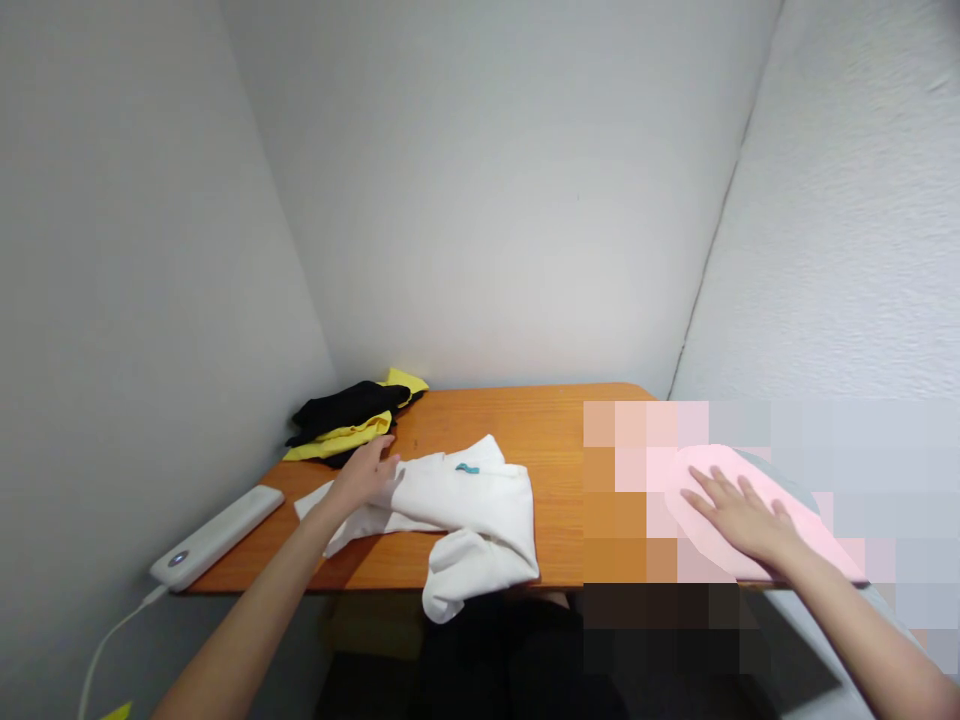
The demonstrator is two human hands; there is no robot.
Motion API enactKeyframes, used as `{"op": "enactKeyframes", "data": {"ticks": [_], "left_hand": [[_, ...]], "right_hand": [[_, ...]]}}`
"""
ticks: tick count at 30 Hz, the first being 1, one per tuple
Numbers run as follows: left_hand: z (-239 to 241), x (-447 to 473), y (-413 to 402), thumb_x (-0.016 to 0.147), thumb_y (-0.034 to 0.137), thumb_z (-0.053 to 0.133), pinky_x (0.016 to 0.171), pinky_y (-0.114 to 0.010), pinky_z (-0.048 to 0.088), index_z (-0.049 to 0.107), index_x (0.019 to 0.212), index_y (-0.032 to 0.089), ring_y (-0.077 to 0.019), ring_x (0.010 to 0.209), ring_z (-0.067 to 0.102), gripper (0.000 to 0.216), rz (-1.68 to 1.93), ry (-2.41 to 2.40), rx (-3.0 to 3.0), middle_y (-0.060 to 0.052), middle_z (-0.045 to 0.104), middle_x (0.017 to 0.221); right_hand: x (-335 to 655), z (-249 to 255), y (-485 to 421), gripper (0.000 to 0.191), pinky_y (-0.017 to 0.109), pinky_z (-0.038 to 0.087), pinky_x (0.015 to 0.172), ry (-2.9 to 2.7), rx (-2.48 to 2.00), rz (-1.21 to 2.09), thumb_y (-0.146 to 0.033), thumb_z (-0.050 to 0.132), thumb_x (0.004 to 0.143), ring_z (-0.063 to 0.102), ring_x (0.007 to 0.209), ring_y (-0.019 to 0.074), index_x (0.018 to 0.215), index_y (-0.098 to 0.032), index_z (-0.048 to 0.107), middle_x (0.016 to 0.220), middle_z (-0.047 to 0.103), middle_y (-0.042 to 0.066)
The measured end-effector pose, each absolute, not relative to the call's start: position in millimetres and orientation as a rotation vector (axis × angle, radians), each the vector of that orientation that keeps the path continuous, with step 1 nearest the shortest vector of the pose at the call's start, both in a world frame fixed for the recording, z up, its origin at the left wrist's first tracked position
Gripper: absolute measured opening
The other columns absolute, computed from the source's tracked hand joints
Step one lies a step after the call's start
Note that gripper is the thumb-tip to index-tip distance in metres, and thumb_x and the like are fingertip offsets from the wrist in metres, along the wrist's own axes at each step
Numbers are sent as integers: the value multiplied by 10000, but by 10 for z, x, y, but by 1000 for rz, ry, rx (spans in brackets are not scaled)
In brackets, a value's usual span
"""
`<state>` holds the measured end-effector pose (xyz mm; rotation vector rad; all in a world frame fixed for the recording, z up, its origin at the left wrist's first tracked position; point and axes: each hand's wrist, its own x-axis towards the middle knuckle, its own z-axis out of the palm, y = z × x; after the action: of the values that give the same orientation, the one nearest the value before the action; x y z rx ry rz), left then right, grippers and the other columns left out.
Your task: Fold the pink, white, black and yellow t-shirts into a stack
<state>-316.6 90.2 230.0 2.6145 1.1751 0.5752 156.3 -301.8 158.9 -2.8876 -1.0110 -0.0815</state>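
Observation:
A white garment [472, 500] with a small teal mark lies loosely folded on the table, one end drooping over the front edge. Over its left part is my left hand [366, 472], fingers apart and pointing away from me; whether it touches the cloth I cannot tell. Just beyond those fingertips sits a pile of black and yellow cloth [352, 408]. On the right, my right hand [739, 508] lies flat with spread fingers on a smooth pink piece [814, 530], which looks like folded cloth. Its surroundings are blurred into blocks.
The wooden table [555, 430] meets a grey wall at the back and another at the left. A long white device [221, 535] with a round button rests along the left edge, its white cable [112, 630] hanging down.

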Motion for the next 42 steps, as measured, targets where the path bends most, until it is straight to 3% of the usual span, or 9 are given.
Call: {"op": "enactKeyframes", "data": {"ticks": [5, 11, 15, 19, 21, 24, 27, 35, 42], "left_hand": [[2149, -3052, 1009, 899, 413, 433, 953, -350, 423, 574, 1207, 117, -273, 1138, 574, 451, 323, 1247, 2661, -161, 622, 1231], [2241, -3215, 902, 812, 447, 552, 787, -359, 424, 663, 971, 176, -306, 1026, 586, 334, 330, 1283, 2745, -124, 639, 1058], [2396, -3383, 783, 924, 459, 366, 738, -299, 387, 645, 884, 205, -233, 963, 597, 379, 407, 1212, 2780, -63, 653, 985], [2519, -3590, 656, 954, 434, 312, 654, -268, 344, 600, 797, 207, -185, 784, 604, 399, 478, 1180, 2797, -21, 651, 797], [2551, -3693, 617, 942, 433, 349, 623, -263, 323, 587, 773, 204, -177, 720, 592, 371, 505, 1158, 2796, -11, 635, 730], [2571, -3801, 587, 911, 431, 419, 630, -249, 337, 613, 859, 209, -174, 739, 595, 300, 515, 1068, 2712, -8, 660, 787], [2595, -3814, 550, 849, 450, 517, 664, -244, 368, 630, 915, 209, -183, 803, 588, 274, 473, 930, 2619, -13, 669, 882], [2854, -3713, 358, 833, 490, 536, 590, -219, 343, 503, 791, 188, -133, 691, 442, 307, 506, 599, 2468, 25, 480, 751], [2744, -3696, 368, 789, 472, 530, 689, -265, 393, 552, 817, 179, -183, 791, 512, 295, 484, 678, 2420, -19, 564, 819]], "right_hand": [[1025, 1839, -2678, 646, 612, 93, 1118, -1101, -2890, -383, -485, 346, 906, 97, 1432, 391, 1427, -113, 434, 1544, 236, 176], [98, 1861, -1928, 641, 486, 142, 1159, -1573, -2387, 118, -496, 402, 906, 160, 1440, 298, 1431, -128, 420, 1533, 285, 135], [-182, 1848, -1462, 603, 459, 187, 1146, -1623, -2095, 409, -425, 493, 870, 209, 1424, 300, 1392, -125, 460, 1507, 334, 150], [-260, 1931, -1218, 342, 417, 420, 950, -1557, -1845, 510, -320, 590, 781, 542, 1121, 289, 1078, -153, 625, 1190, 614, 137], [-276, 2024, -1219, 233, 364, 459, 824, -1564, -1731, 485, -316, 620, 753, 586, 922, 245, 935, -169, 615, 996, 648, 102], [-320, 2224, -1324, 169, 320, 438, 755, -1676, -1562, 416, -345, 615, 769, 551, 819, 202, 835, -198, 566, 864, 614, 48], [-409, 2459, -1459, 167, 314, 416, 776, -1773, -1455, 313, -338, 615, 784, 530, 844, 194, 850, -200, 547, 894, 592, 30], [-592, 3103, -1826, 231, 243, 370, 648, -1686, -1345, 337, -403, 602, 859, 463, 717, 133, 830, -199, 499, 768, 488, -25], [-335, 3091, -2144, 414, 293, 436, 747, -1976, -1610, 981, -557, 648, 786, 568, 873, 222, 924, -167, 634, 921, 636, 36]]}}
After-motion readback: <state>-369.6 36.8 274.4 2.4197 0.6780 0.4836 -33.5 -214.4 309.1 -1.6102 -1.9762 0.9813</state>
